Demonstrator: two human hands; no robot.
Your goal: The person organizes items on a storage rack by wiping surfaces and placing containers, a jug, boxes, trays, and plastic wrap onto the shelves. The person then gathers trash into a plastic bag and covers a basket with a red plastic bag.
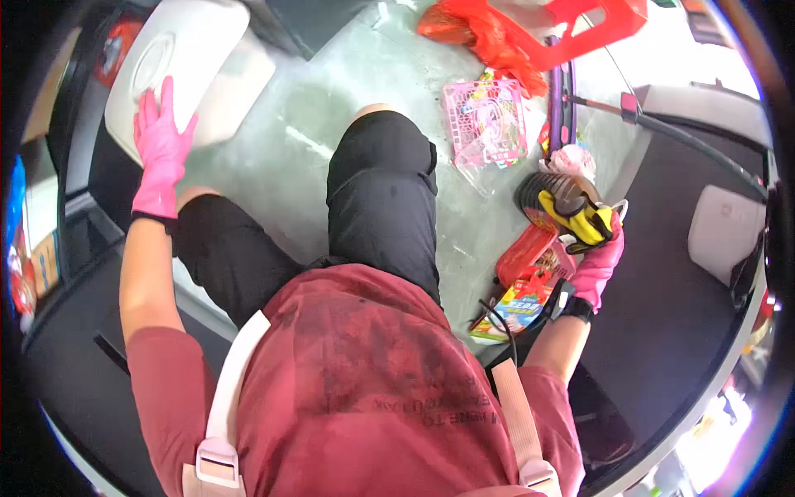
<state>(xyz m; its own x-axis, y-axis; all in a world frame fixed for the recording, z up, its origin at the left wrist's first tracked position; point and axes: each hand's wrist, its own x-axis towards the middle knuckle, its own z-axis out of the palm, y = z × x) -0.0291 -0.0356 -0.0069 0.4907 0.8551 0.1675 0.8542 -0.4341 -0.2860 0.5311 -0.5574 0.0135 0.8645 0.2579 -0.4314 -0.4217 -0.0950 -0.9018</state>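
My left hand point(163, 145), in a pink glove, lies with its fingers stretched out against the front of a white plastic bin point(195, 58) at the upper left. On the right, my right hand point(602, 263), also pink-gloved, is closed round a yellow-and-black object point(580, 222). That object has a dark ribbed part and a brownish see-through part; its exact kind is unclear. Just below it on the floor are a red package point(530, 255) and a colourful printed packet point(517, 308), close to my right wrist. A pink lattice basket point(487, 124) is farther up.
A red plastic bag point(476, 37) and a red plastic frame point(600, 33) lie at the top. Beside the basket stands a purple-and-black strip point(562, 103). A dark pole point(696, 141) crosses the right side above a black surface point(662, 273).
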